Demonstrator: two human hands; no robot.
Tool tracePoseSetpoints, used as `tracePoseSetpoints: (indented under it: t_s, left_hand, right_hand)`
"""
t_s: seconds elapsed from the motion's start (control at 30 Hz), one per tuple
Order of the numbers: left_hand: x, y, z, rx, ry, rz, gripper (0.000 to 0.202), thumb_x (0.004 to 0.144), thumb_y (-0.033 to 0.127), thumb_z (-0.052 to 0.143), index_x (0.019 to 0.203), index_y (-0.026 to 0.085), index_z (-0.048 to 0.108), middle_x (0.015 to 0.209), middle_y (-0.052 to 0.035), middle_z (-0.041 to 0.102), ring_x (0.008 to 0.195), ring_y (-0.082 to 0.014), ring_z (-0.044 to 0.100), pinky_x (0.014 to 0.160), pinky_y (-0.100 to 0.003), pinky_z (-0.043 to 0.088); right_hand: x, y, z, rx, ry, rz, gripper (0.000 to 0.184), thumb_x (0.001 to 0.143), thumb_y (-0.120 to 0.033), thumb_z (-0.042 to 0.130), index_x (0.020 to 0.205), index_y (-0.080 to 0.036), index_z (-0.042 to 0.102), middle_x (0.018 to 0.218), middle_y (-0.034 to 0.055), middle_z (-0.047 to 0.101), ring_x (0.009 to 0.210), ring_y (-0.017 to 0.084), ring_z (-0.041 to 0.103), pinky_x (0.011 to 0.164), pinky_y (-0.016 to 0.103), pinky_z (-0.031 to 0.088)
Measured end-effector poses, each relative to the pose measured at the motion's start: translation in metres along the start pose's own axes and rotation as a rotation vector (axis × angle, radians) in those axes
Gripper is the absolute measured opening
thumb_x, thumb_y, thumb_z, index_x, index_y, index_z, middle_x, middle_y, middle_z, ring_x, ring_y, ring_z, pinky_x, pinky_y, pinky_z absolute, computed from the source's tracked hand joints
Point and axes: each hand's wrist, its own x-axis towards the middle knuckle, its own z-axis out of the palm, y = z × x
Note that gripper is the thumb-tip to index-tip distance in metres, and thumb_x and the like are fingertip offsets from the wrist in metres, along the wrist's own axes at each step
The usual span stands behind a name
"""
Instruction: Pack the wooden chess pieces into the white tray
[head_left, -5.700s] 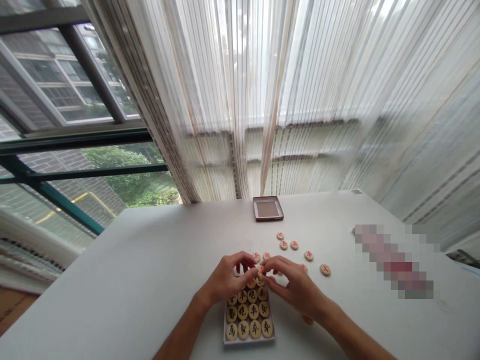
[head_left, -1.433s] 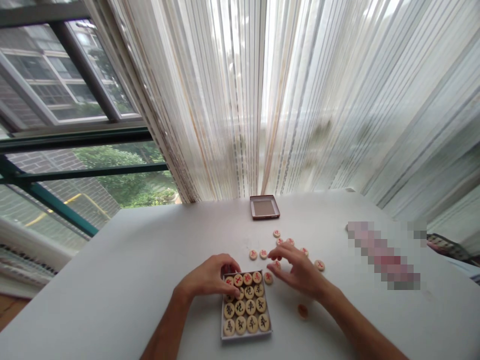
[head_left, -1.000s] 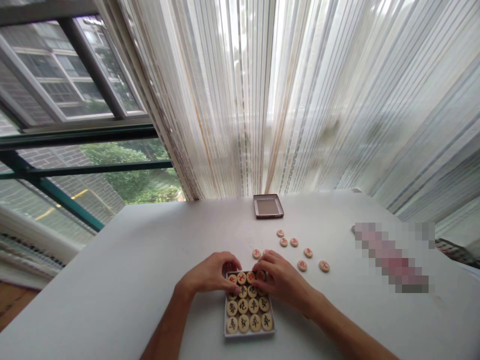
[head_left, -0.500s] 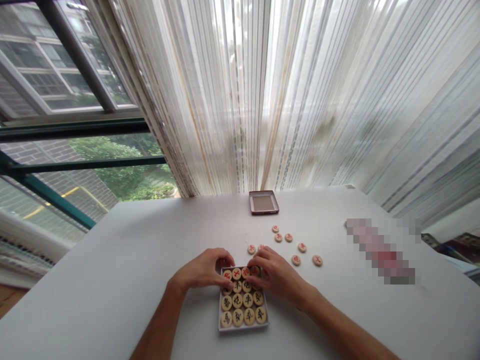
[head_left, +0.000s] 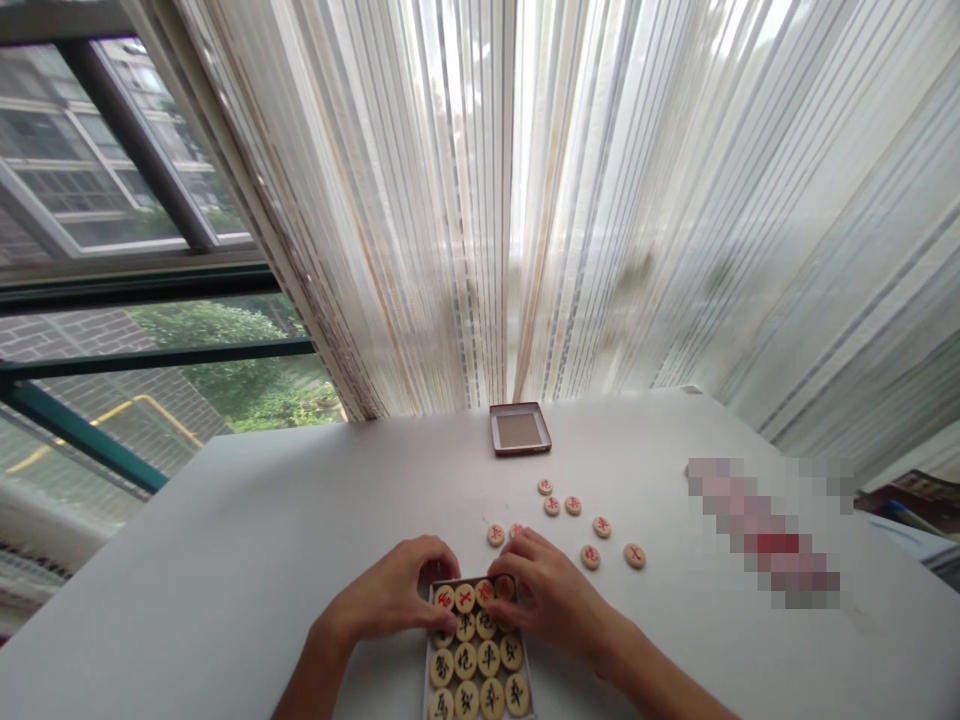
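Our right hand [head_left: 553, 598] joins our left hand [head_left: 394, 592], giving the boxed pieces [head_left: 488, 658] both; we can't tell whether fingers clamp.

One table [head_left: 300, 520], white and plain-topped, is placed with its far edge close to the curtain. One curtain [head_left: 487, 200], sheer, is hung in vertical folds and striped in white, grey and tan; most of the far side is covered by it. One window [head_left: 141, 150], at left, is framed in dark grey above and crossed lower down by a dark green bar [head_left: 165, 357]. Outside are seen a multi-storey building [head_left: 52, 190], brickwork [head_left: 82, 333], green shrubs [head_left: 225, 380] and a bent yellow rail [head_left: 112, 412]. Daylight is filtered through the curtain, brightest toward the top; the tabletop is softly lit. Indistinct dark articles [head_left: 919, 503] are glimpsed at far right.
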Motion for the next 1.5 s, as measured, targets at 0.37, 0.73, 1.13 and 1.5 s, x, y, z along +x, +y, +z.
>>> tracePoseSetpoints:
  t_s: [0.37, 0.73, 1.13, 1.5]
  left_hand:
    - [0.003, 0.01, 0.008, 0.018, 0.041, 0.011, 0.034, 0.066, 0.034, 0.082, 0.093, 0.02, 0.068, 0.089, 0.0013, 0.063, 0.08, -0.0159, 0.056, 0.071, -0.024, 0.044]
    - [0.007, 0.011, 0.01, 0.024, 0.053, 0.041, 0.038, 0.064, 0.038, 0.083, 0.095, 0.019, 0.069, 0.089, -0.0008, 0.064, 0.08, -0.0171, 0.058, 0.071, -0.025, 0.046]
    - [0.007, 0.01, 0.011, 0.031, 0.082, 0.1, 0.031, 0.072, 0.039, 0.078, 0.093, 0.019, 0.069, 0.087, -0.0006, 0.064, 0.077, -0.0155, 0.057, 0.069, -0.024, 0.045]
    - [0.017, 0.014, 0.023, 0.033, 0.198, 0.131, 0.021, 0.082, 0.038, 0.069, 0.092, 0.02, 0.07, 0.085, -0.002, 0.065, 0.076, -0.0157, 0.057, 0.07, -0.025, 0.045]
  right_hand:
    - [0.0, -0.001, 0.0, -0.012, -0.023, 0.009, 0.02, 0.08, -0.029, 0.079, 0.094, -0.022, 0.067, 0.091, 0.0029, 0.065, 0.092, 0.021, 0.056, 0.091, 0.036, 0.046]
    - [0.0, 0.001, -0.001, -0.011, -0.024, -0.002, 0.019, 0.082, -0.03, 0.078, 0.095, -0.022, 0.067, 0.091, 0.0036, 0.064, 0.09, 0.021, 0.055, 0.08, 0.033, 0.048]
    - [0.003, 0.001, -0.001, -0.029, 0.02, -0.024, 0.018, 0.083, -0.03, 0.077, 0.096, -0.021, 0.068, 0.092, 0.005, 0.066, 0.092, 0.022, 0.058, 0.081, 0.034, 0.05]
    - [-0.004, 0.0, -0.02, -0.034, 0.083, 0.01, 0.008, 0.092, -0.027, 0.065, 0.098, -0.022, 0.068, 0.091, 0.0051, 0.068, 0.088, 0.021, 0.06, 0.076, 0.032, 0.051]
